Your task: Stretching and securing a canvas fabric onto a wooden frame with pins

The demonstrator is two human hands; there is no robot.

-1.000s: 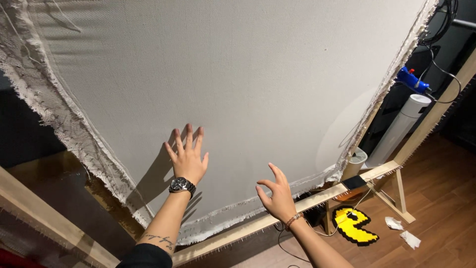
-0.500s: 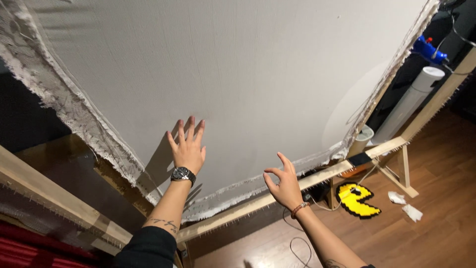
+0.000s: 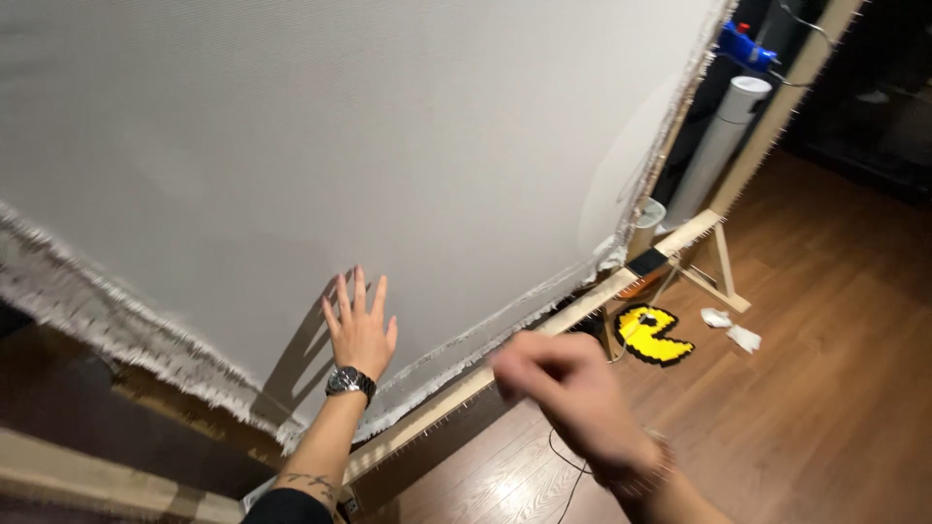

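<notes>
left hand (image 3: 360, 330) flat against the white stretched cloth (image 3: 388, 146), fingers (image 3: 358, 291) spread and open, palm pressing low near the frayed bottom edge (image 3: 126, 335). black wristwatch (image 3: 349, 381) on that wrist. right hand (image 3: 568, 398) off the cloth, blurred in mid-air in front of the wooden frame rail (image 3: 544, 330), seemingly loosely curled with nothing in it, though too smeared to tell for sure.

cloth hanging taut on a big tilted frame, filling most of the view, lower edge running just above the rail. row of small pins or tacks visible along that rail.

risks from here, as a judgement: too hard a push with the flat palm could slacken or dent the weave near the edge. could snag the watch on loose fringe threads and pull them out. could catch skin on the pins with the blurred hand passing so near the rail. black cable (image 3: 568, 475) trailing on the wooden floor (image 3: 825, 388) just below, easy to tangle underfoot. yellow-and-black tufted rug piece (image 3: 655, 335) and crumpled white scraps (image 3: 733, 330) lying near the frame's foot (image 3: 718, 281), a possible slip or trip. white cylinder (image 3: 723, 146) standing just beyond the frame, well apart from both hands.
</notes>
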